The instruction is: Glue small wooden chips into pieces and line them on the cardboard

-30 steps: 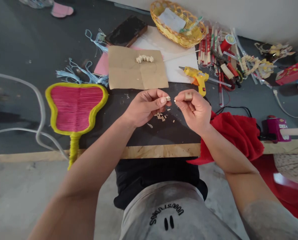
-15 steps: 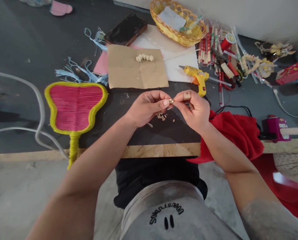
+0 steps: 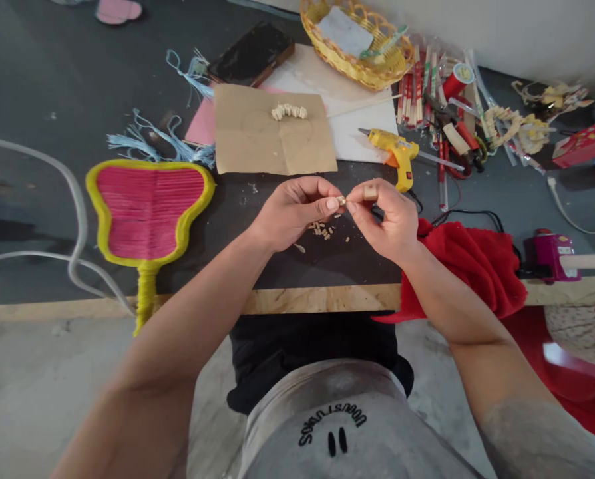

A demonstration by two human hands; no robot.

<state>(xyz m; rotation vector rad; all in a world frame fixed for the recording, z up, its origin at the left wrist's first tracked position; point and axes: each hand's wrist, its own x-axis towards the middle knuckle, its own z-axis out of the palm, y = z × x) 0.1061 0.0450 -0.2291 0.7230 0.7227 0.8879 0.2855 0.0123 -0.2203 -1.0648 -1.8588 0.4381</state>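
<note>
Your bare right hand [image 3: 385, 216] has come leftward since the first frame, closing the gap to your bare left hand [image 3: 297, 209]; the fingertips now meet above the dark grey, smooth tabletop [image 3: 297, 273]. Between them sits the small cluster of pale, blocky, wood-like bits [image 3: 341, 199]; your left thumb and forefinger pinch it, and your right thumb and forefinger are pressed together at its right end; whether they grip the cluster or a separate bit, you cannot tell. It lies just right of your left thumb tip, its long axis seemingly running side to side; both hands are equally near. Below lie loose, pale, stubby oblong pieces [image 3: 322, 231]; beyond, a ridged, curved row of cream-coloured blocks [image 3: 290, 112] rests on the creased, matte brown paper sheet [image 3: 257, 146].
</note>
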